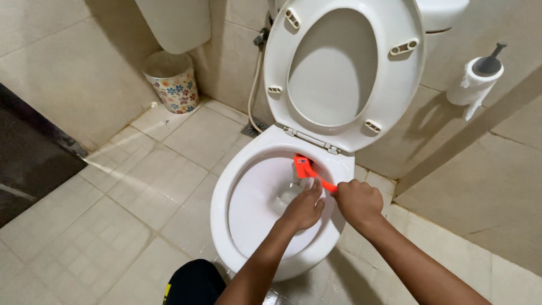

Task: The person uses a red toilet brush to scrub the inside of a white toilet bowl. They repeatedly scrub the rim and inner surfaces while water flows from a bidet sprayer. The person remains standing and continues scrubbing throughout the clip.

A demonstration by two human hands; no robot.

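- The right hand [357, 201] is clenched in a fist around the near end of an orange toilet brush [309, 171], knuckles up, just over the bowl's rim at its 3 o'clock side.
- The brush's thin orange handle runs from that fist toward 10 o'clock, and its blocky orange head sits low against the inner back wall of the bowl, just under the hinge.
- The left hand [305, 208] is beside the right, toward 9 o'clock of it, reaching down inside the bowl with fingers bent; its fingertips lie close to the brush handle, but whether they grip or only touch it cannot be told.
- Both forearms come up from the bottom edge of the view, at about 6 o'clock, and meet over the bowl.
- The white toilet bowl [226, 197] lies open beneath the hands, with water pooled at its drain.
- The seat and lid [339, 68] stand raised upright against the cistern, at 12 o'clock from the hands.
- A toilet paper roll [473, 85] hangs on the wall at 2 o'clock, well apart.
- A floral-patterned waste bin [172, 82] stands in the corner at 10 o'clock, well apart from the bowl.
- A spray hose [255, 96] hangs down the wall just left of the seat.
- The beige tiled floor [130, 186] around the base looks wet near 6 o'clock.
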